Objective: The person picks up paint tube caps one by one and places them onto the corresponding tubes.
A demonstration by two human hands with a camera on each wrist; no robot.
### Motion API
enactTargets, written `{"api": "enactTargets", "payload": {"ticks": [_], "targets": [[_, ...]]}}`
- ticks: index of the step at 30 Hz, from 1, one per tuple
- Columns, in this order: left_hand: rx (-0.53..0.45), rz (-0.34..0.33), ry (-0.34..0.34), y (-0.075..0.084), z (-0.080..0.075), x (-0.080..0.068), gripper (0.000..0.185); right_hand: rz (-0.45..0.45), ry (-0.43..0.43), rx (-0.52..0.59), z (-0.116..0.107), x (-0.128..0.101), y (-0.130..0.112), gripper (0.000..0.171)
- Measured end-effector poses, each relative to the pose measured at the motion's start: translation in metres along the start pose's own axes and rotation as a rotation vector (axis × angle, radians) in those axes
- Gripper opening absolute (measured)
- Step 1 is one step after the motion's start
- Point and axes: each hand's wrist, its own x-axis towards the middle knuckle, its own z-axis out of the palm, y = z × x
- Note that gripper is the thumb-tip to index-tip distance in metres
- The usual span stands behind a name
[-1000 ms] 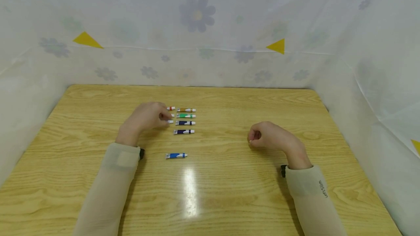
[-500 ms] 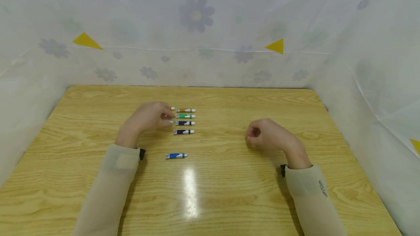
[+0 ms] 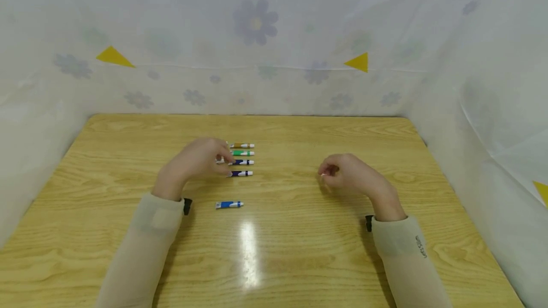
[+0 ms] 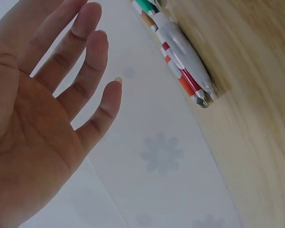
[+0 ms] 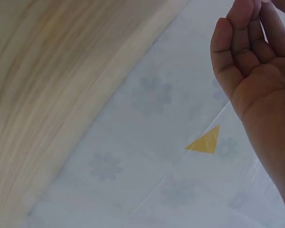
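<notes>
In the head view my left hand (image 3: 197, 161) hovers over the paint tubes, thumb and index finger apart around the rear ends of two dark violet-blue tubes, an upper one (image 3: 244, 162) and a lower one (image 3: 240, 173). Its other fingers look loose and slightly bent in the left wrist view. Above these tubes lie a green tube (image 3: 242, 153) and an ochre tube (image 3: 241, 146). Beside them, white (image 4: 185, 47), crimson (image 4: 190, 78) and orange (image 4: 183, 83) tubes show in the left wrist view. My right hand (image 3: 353, 175) hangs over the table, fingers loosely bent.
A blue paint tube (image 3: 229, 205) lies apart, nearer to me. The wood-grain table (image 3: 291, 251) is enclosed by pale flowered sheeting (image 3: 291, 23) at the back and sides. Yellow triangles (image 3: 114, 56) mark the sheeting.
My left hand has shifted right and slightly toward me, from the left column of tubes to the right column's rear ends. My right hand has drifted a little left and away.
</notes>
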Motion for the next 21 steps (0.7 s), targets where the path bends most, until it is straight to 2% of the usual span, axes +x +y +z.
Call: {"api": "enactTargets", "payload": {"ticks": [8, 15, 21], "targets": [[-0.012, 0.024, -0.031, 0.011, 0.000, -0.001, 0.024, -0.020, 0.021, -0.006, 0.000, -0.001, 0.000, 0.015], [-0.044, 0.008, -0.106, 0.017, 0.006, -0.004, 0.027, -0.022, 0.030, -0.012, -0.001, -0.001, -0.001, 0.014], [-0.051, 0.010, -0.156, 0.020, 0.010, -0.013, 0.025, -0.023, 0.036, -0.001, -0.002, -0.001, -0.002, 0.013]]}}
